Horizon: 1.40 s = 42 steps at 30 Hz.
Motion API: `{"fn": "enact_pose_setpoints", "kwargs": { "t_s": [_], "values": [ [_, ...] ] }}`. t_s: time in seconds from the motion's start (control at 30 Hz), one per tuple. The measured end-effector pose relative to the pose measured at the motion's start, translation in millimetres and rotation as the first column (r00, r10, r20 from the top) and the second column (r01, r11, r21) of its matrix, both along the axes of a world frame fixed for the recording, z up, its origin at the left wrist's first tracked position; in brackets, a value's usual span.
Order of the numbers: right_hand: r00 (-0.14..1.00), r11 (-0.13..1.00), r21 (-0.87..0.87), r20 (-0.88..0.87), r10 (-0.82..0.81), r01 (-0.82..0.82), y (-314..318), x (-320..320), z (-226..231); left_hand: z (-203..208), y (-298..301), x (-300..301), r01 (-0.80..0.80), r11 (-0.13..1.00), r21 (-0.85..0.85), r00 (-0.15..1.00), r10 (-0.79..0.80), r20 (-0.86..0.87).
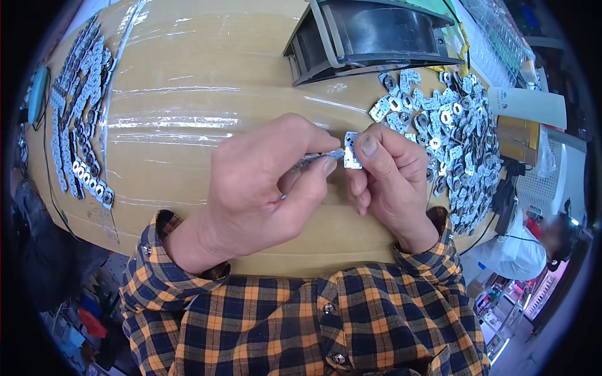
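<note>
Both hands meet above the middle of the table. My right hand (395, 172) pinches a small white circuit board (352, 155) with dark spots between thumb and fingers. My left hand (263, 178) is closed in a pinch on a thin, flat, greyish piece (325, 155) seen almost edge-on. Its tip meets or nearly meets the left edge of the board. Whether that piece is another board or a tool I cannot tell, as the fingers cover most of it. To the right lies a heap of small circuit boards (454, 135), many with dark round parts.
Rows of similar boards (81, 106) lie at the far left, beside a light blue object (37, 95) with a cable. A black fan (382, 37) stands at the back. Clear tape covers the brown tabletop (182, 81). Another person (514, 250) is in the background right.
</note>
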State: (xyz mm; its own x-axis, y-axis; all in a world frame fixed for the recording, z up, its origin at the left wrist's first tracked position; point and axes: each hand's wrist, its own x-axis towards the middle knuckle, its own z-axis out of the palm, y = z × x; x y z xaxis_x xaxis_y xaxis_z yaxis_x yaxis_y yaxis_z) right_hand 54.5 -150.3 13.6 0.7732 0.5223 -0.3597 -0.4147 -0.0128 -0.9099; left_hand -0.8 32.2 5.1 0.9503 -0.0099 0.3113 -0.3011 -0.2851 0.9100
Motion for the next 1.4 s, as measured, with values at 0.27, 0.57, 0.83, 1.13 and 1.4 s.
{"fn": "enact_pose_setpoints", "kwargs": {
  "t_s": [0.27,0.57,0.83,1.13,1.4],
  "values": [
    [0.997,0.996,-0.047,0.006,0.073,-0.072,-2.1,7.6,2.7,-4.6,-11.2,0.9,-0.173,0.984,0.051,0.969,0.161,0.187],
    [0.997,0.999,-0.031,-0.068,0.039,-0.041,3.4,8.7,7.0,1.3,-2.8,-2.6,-0.198,0.979,0.051,0.98,0.198,-0.003],
    [0.999,0.996,-0.085,-0.032,0.039,-0.042,5.1,6.6,9.5,-2.9,-5.4,-0.5,-0.133,0.99,0.044,0.99,0.13,0.061],
    [0.503,0.831,-0.543,0.754,0.423,0.116,-4.4,15.2,8.4,-1.3,-1.4,-2.3,-0.021,0.992,-0.122,0.985,0.0,-0.171],
    [0.866,0.871,-0.491,0.431,0.255,-0.012,-14.7,15.0,18.0,1.0,-6.1,0.6,-0.078,0.881,-0.466,0.916,-0.121,-0.383]
  ]
}}
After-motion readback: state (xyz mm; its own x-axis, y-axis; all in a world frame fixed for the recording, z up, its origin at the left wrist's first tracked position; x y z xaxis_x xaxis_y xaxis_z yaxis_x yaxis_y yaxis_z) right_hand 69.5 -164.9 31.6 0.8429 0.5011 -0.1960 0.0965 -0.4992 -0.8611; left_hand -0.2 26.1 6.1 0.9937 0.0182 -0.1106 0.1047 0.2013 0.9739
